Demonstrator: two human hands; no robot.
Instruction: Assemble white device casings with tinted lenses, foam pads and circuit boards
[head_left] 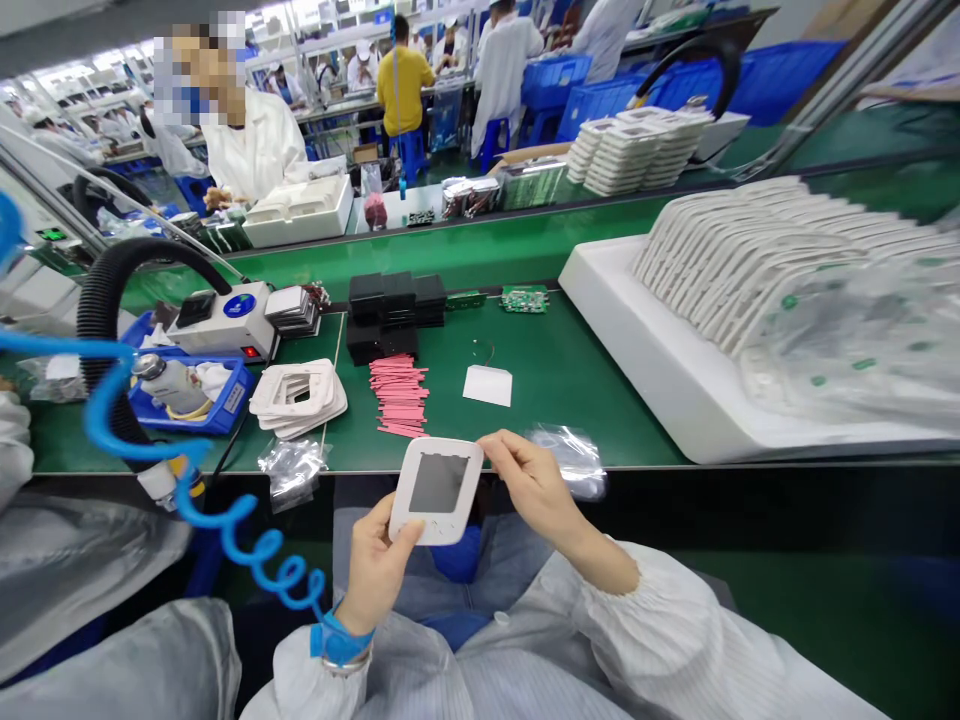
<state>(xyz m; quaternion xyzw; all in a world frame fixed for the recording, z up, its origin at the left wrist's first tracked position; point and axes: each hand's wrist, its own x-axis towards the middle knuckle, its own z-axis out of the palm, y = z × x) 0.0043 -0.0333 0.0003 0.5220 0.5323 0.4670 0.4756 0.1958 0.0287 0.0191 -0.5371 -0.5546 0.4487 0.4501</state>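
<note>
A white device housing with a grey screen [439, 484] is tilted up over my lap, just off the bench's front edge. My left hand [377, 560] grips its lower left side, the thumb on the front face. At the housing's upper right corner, the fingers of my right hand [534, 487] are pinched together on its edge. Pink strips [400, 395] lie beyond the housing on the green bench [555, 400]. A white square piece [487, 385] with thin wires rests to their right.
White frames [298, 398] are stacked at left, near a blue tray [225, 400]. Black blocks [390, 300] stand behind the strips. A large foam box [645, 370] of white housings fills the right. A coiled blue hose [225, 530] hangs at left. A person [259, 140] sits opposite.
</note>
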